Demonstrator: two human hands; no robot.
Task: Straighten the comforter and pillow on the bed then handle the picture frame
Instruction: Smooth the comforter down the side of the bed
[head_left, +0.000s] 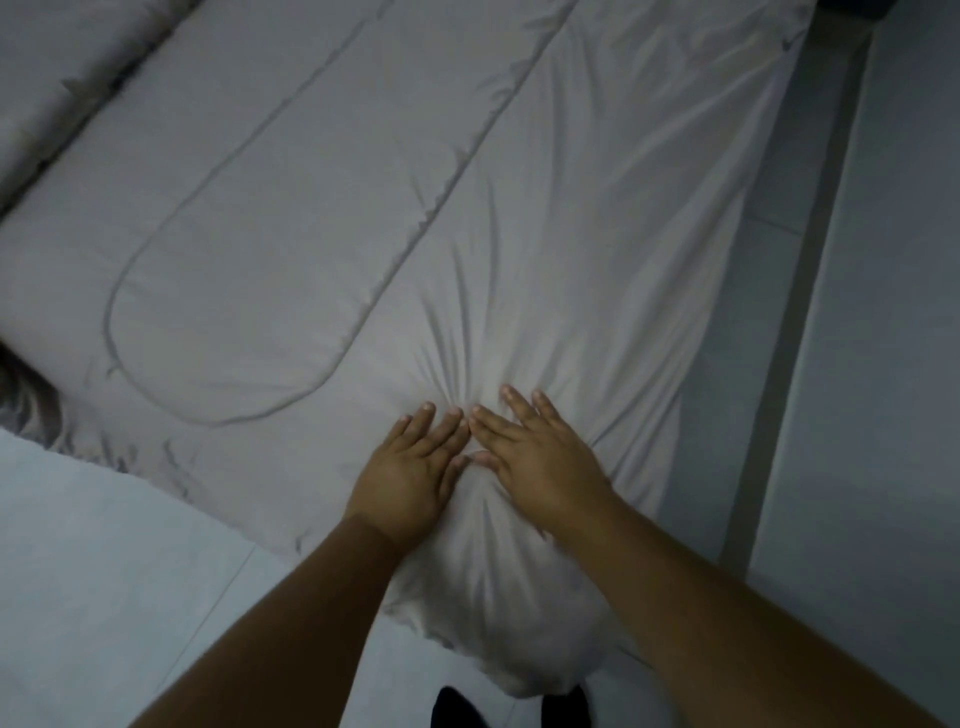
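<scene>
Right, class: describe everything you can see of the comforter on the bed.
The comforter is pale grey, soft, padded cloth with stitched quilting lines, one a long rounded loop. It lies spread flat over the bed, one corner hanging off the near edge. Creases fan out from where the left hand and right hand press flat on it, fingers spread, side by side.

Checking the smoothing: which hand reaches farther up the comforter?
The right hand; its fingertips lie farther up the comforter than the left hand's.
</scene>
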